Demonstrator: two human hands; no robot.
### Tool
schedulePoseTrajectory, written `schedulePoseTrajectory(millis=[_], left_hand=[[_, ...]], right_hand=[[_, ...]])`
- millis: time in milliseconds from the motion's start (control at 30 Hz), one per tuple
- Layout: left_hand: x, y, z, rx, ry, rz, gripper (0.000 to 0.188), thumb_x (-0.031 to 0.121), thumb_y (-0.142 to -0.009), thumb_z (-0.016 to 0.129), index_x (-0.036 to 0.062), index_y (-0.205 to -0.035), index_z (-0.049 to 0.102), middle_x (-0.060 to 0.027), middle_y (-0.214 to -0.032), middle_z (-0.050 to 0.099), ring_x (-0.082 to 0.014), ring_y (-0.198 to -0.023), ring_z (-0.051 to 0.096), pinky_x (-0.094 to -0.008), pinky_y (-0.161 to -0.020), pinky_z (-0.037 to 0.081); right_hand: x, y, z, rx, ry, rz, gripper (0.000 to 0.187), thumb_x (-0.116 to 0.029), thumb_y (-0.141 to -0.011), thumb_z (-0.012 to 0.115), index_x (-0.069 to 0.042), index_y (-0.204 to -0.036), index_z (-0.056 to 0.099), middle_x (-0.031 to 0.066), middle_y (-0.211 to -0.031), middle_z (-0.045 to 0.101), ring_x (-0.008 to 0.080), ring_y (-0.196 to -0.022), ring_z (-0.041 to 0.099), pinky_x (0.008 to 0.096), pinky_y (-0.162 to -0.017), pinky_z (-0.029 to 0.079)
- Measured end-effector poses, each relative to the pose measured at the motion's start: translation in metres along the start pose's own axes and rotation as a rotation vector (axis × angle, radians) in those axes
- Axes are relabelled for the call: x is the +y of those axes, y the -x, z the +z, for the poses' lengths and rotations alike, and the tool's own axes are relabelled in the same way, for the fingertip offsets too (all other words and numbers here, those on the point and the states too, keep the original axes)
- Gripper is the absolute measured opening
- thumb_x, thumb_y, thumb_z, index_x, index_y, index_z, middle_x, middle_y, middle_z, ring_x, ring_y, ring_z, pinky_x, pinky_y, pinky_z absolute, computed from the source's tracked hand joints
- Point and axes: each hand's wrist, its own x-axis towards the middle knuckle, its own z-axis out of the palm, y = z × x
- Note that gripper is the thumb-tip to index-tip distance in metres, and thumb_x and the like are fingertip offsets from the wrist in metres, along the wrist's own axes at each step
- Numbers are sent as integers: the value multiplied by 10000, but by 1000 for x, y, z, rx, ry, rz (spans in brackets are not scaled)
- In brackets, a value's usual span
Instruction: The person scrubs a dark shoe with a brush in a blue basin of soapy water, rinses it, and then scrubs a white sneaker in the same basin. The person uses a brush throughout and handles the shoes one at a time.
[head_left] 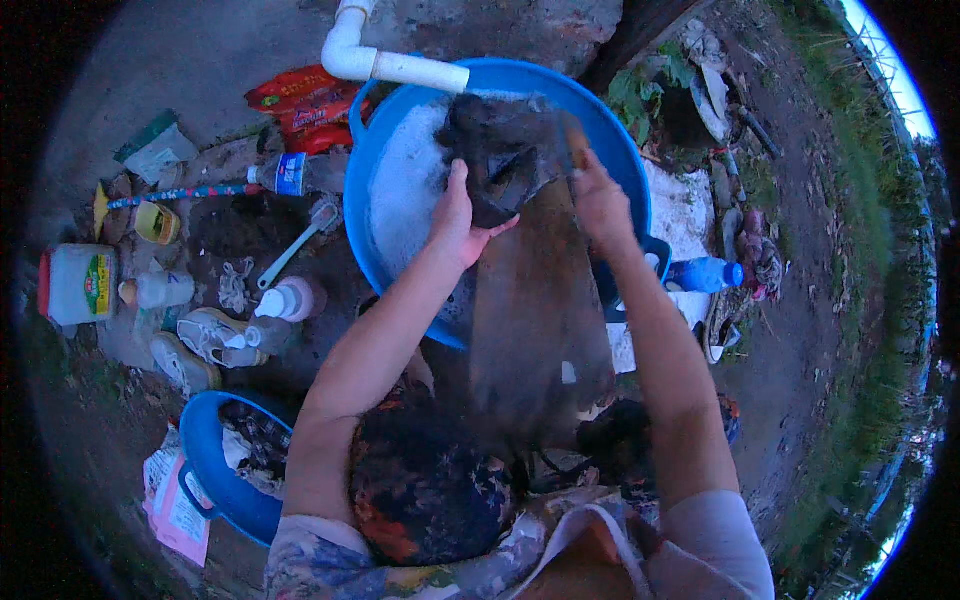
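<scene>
My left hand grips a dark, wet item, soft and folded; I cannot make out whether it is a shoe or a cloth. It lies over the far end of a wooden board, which slopes from my lap into a large blue tub. White suds float in the tub's water. In my closed right hand, smeared by motion, is a tan-brown thing like a scrubbing brush, right beside the dark item.
A white pipe ends over the tub's far rim. On the left stand bottles, a blue-handled brush, pale shoes and a smaller blue basin with cloth inside. A blue bottle lies on the right.
</scene>
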Motion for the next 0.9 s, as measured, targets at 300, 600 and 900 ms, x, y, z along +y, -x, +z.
schedulePoseTrajectory(millis=[300, 600, 900], left_hand=[[-8, -4, -4, 19, 73, -18, 559, 527, -912, 394, 104, -1277, 409, -137, -1196, 528, -286, -1059, 535, -470, -831, 479], [-22, -10, -4, -43, -16, 45, 545, 527, -917, 378, 104, -1260, 414, -123, -1225, 517, -267, -1034, 559, -466, -811, 483], [42, 16, -10, 91, -1932, 528, 514, 525, -865, 475, 28, -833, 603, -96, -669, 633, -304, -648, 621, -422, -582, 482]], right_hand=[[-7, 70, -74, -281, -257, -77, 485, -286, -910, 454, -97, -1352, 389, 238, -1213, 524, 368, -1113, 519, 382, -925, 414], [-38, 12, -3, -131, 108, -63, 537, -347, -868, 518, -155, -1351, 384, 206, -997, 621, 407, -935, 579, 481, -818, 457], [-36, 23, 2, -289, -735, 311, 826, -76, -685, 725, -11, -1379, 282, 133, -1160, 543, 216, -971, 568, 309, -806, 469]])
